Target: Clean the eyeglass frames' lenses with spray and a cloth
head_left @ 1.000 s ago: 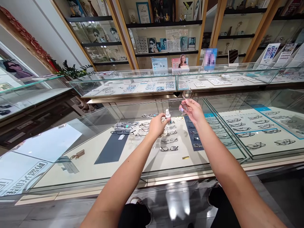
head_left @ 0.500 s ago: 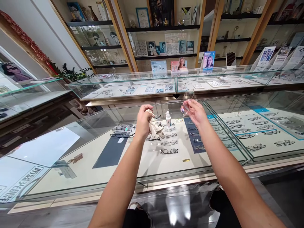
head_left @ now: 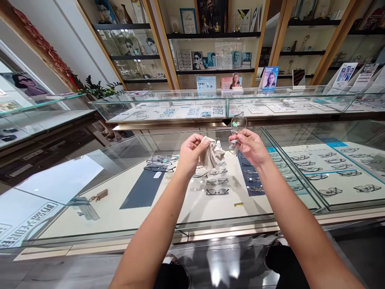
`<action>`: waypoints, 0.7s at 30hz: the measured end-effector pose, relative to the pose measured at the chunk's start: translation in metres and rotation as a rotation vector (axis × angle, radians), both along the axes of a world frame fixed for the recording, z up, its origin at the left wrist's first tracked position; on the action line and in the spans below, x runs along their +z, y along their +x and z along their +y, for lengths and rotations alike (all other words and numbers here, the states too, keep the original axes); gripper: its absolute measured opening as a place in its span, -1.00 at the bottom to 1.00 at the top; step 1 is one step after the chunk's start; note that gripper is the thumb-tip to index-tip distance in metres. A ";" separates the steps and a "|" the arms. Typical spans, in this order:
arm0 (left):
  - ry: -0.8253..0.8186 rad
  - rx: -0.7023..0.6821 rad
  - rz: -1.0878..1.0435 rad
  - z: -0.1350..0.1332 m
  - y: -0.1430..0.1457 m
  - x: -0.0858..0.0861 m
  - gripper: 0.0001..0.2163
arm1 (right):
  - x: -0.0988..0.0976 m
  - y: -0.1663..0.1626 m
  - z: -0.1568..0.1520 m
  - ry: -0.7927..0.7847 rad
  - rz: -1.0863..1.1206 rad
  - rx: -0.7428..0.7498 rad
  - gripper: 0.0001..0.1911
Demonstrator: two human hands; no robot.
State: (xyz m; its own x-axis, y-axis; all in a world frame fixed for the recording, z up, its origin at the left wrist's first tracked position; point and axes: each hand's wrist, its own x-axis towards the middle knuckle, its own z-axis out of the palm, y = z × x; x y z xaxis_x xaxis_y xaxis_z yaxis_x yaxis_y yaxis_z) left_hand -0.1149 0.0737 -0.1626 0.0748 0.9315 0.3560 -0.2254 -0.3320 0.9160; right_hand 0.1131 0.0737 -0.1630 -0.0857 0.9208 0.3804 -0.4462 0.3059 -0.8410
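My left hand (head_left: 190, 153) is closed on a beige cleaning cloth (head_left: 212, 155), which hangs crumpled from my fingers above the glass counter (head_left: 126, 160). My right hand (head_left: 250, 146) pinches a pair of clear-framed glasses (head_left: 237, 129), held upright at about the same height. The cloth's free end nearly touches the glasses. A small white spray bottle (head_left: 219, 143) stands on the counter behind the cloth, mostly hidden by it.
Under the glass lie several rows of spectacle frames (head_left: 217, 192) on a white tray with dark pads. A second display case (head_left: 210, 105) runs behind, and shelves with posters and trophies line the back wall. A potted plant (head_left: 96, 89) stands at the left.
My left hand let go of the spray bottle, picked up the cloth and carried it up and right towards the glasses. My right hand stayed nearly still with the glasses.
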 end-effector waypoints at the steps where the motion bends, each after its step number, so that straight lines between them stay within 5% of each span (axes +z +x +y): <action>1: 0.023 0.015 0.011 -0.001 0.001 -0.001 -0.50 | 0.000 -0.002 -0.001 0.003 -0.004 0.009 -0.57; 12: 0.064 -0.016 0.138 -0.011 0.015 -0.007 -0.46 | 0.001 -0.012 -0.011 0.022 0.004 0.110 -0.67; 21: -0.002 -0.117 0.087 -0.010 0.014 -0.005 -0.46 | 0.000 -0.013 -0.007 0.006 -0.077 0.001 -0.59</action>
